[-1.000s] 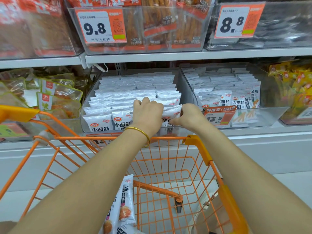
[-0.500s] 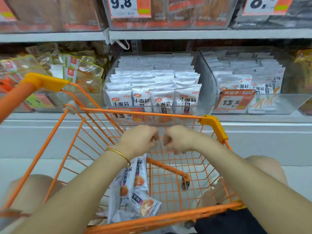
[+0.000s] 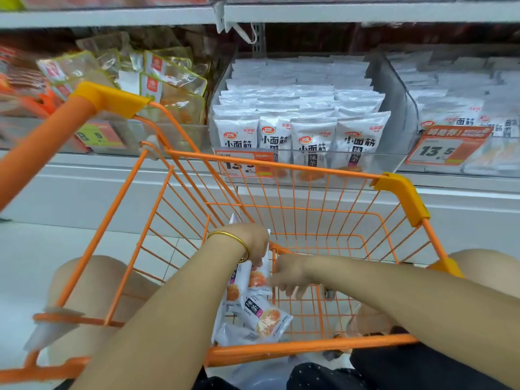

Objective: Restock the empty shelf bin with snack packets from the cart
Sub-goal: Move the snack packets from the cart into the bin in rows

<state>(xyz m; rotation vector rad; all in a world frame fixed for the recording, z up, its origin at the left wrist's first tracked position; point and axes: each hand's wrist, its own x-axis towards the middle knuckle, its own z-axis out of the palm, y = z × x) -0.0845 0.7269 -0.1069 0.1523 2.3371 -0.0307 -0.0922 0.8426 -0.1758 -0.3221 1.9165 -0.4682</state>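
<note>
Both hands are down inside the orange wire cart [image 3: 309, 209]. The left hand [image 3: 251, 243], with a gold bangle [image 3: 233, 239] at the wrist, curls its fingers [image 3: 254, 260] over the top edge of the standing packets [image 3: 247, 277] and grips them. The right hand [image 3: 291, 273] is just beside them, its fingers [image 3: 274, 281] loosely straight and spread, tips touching the packets' right edge and holding nothing.

The standing packets are glossy white foil pouches, long axis upright, dark lettering and an orange food picture showing below the left fingers. Lower than both sets of fingers a loose packet [image 3: 263, 318] lies tilted on the cart floor, its long axis slanting from upper left to lower right, printed face up.

Beyond the fingers, the cart's front grid and rim stand between the hands and the clear plastic shelf bin [image 3: 394, 91]. The bin holds close rows of matching shelf packets [image 3: 306, 142], upright, crimped tops up, faces forward. An orange price tag [image 3: 244, 164] hangs on its front. Right of it a second bin [image 3: 455, 105] holds white pouches behind a 13.5 tag [image 3: 444, 149]. To the left lie translucent yellowish pouches [image 3: 166, 77].
</note>
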